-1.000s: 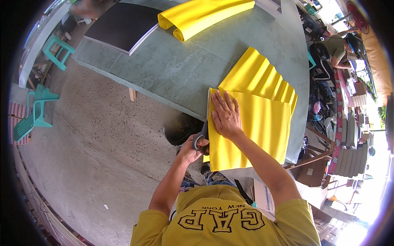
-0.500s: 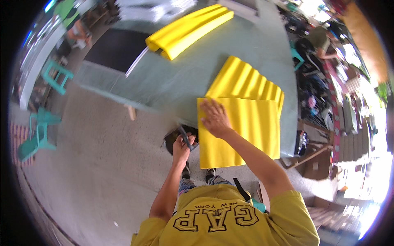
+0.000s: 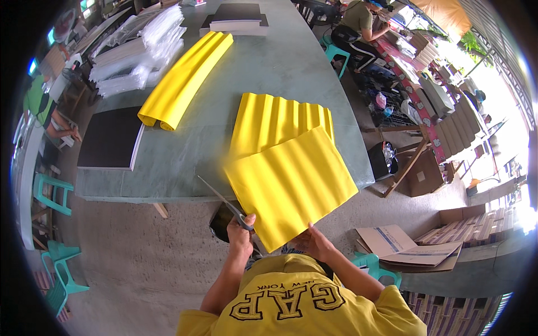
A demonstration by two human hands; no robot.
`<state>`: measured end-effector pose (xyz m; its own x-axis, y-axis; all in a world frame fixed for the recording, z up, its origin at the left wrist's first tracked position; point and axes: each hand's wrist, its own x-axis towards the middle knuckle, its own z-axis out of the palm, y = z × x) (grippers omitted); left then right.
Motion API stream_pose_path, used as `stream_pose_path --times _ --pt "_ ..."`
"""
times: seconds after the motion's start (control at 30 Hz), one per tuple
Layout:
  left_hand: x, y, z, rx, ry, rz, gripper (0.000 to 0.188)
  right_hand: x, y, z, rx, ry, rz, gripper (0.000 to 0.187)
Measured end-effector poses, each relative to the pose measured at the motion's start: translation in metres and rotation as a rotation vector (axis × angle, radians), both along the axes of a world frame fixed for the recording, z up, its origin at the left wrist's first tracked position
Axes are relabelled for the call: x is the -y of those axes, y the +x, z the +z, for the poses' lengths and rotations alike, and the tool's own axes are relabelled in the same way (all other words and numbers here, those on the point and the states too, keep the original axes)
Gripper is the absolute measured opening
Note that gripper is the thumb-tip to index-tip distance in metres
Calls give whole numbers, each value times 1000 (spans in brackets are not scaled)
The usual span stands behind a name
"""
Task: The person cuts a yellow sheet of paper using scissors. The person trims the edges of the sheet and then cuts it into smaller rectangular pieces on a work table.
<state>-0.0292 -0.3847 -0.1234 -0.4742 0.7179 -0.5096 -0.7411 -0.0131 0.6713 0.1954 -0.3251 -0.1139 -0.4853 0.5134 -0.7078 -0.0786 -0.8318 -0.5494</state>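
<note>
My left hand [image 3: 240, 239] is closed around the handle of a pair of scissors [image 3: 231, 207], whose blades point away to the upper left over the table's near edge. Its thumb is close beside the left edge of a yellow sheet [image 3: 294, 187]; whether they touch I cannot tell. My right hand [image 3: 315, 243] grips this sheet by its near edge, fingers partly hidden underneath. The sheet lies askew, its near corner hanging past the table edge. Beneath its far side lies another wavy yellow sheet [image 3: 280, 120]. Farther left is a loosely rolled length of yellow material [image 3: 188, 78].
The grey-green table [image 3: 185, 179] carries a black-topped stack [image 3: 109, 137], plastic-wrapped bundles [image 3: 131, 59] and dark-topped stacks [image 3: 238, 14]. Green stools [image 3: 53, 193] stand at left. Flattened cartons [image 3: 412, 246] lie at right. One person [image 3: 358, 25] sits far right, another [image 3: 42, 106] at left.
My right hand has left its flat position on the top sheet and now holds the near edge. That sheet has turned askew. The scissors are now pointed toward the table, and the view has shifted.
</note>
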Motion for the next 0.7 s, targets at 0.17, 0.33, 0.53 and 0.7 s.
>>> stream_pose_path --times 0.17,0.33,0.53,0.7 --pt "-5 4 24 -206 92 -28 18 -34 -31 24 -35 132 -278 29" --pt "-16 5 24 -210 -88 53 21 -119 -23 38 166 676 -167 12" --pt "-22 3 20 -185 -104 311 15 -217 -64 27 -151 500 -376 15" --pt "-29 14 26 -174 -130 499 16 -199 -114 24 -216 136 -171 28"
